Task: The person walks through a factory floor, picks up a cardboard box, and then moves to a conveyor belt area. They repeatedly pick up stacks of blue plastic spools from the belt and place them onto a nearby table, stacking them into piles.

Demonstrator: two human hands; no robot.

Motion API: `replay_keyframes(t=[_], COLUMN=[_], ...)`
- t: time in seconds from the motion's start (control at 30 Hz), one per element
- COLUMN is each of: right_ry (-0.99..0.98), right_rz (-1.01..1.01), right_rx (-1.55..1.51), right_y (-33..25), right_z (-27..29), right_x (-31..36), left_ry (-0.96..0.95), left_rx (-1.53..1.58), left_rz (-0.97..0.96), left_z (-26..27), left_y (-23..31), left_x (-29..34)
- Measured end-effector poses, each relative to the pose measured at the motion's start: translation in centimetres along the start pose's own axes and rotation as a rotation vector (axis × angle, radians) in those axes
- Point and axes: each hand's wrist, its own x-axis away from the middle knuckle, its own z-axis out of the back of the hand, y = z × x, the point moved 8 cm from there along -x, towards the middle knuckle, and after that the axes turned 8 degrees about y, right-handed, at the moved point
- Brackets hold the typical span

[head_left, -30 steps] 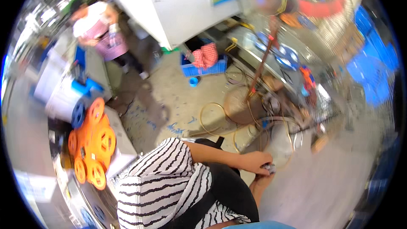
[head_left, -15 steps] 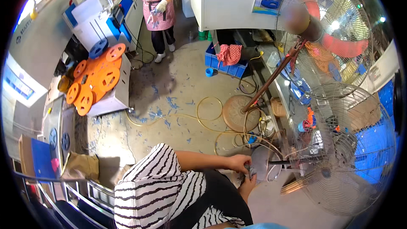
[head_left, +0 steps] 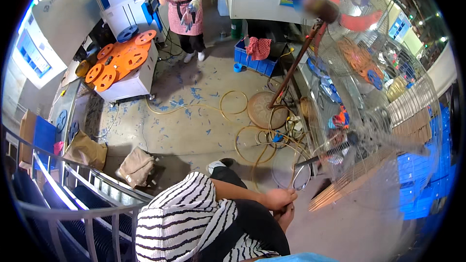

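My left hand (head_left: 279, 198), at the end of a bare forearm from a black-and-white striped sleeve (head_left: 182, 208), is closed in front of my body. Just below it my right hand (head_left: 286, 217) is also closed, its fingers meeting those of the left. Whatever lies between them, if anything, is hidden. Both hands are over dark clothing (head_left: 257, 221) and the grey floor. The nearest thing to their right is a pale wooden slat bundle (head_left: 323, 198), apart from them.
A large wire-caged fan (head_left: 378, 131) stands on the right; another fan on a rusty round base (head_left: 264, 110) is behind it. A yellow hose (head_left: 233, 111) coils across the floor. Metal railing (head_left: 87, 213) and a brown-covered seat (head_left: 137, 167) are at left. A co-worker (head_left: 184, 14) stands far off.
My view has shifted, bringing my shoe and the brown-covered seat into sight. A small grey cloth-like thing seen between my fingers earlier no longer shows. My hands stay together.
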Motion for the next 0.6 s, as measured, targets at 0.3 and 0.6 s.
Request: replay_keyframes(t=[0.3,0.6], right_ry=[-0.064,0.226], right_rz=[0.173,0.327], right_rx=[0.005,-0.171], right_y=[-5.8,-10.4], right_z=[9.6,30.8], right_x=[4.1,4.0], left_ry=[-0.080,0.983], left_rx=[0.330,-0.213], left_rz=[-0.034,0.774], left_z=[-3.3,14.0], left_y=[9.4,-12.6], left_x=[1.4,8.9])
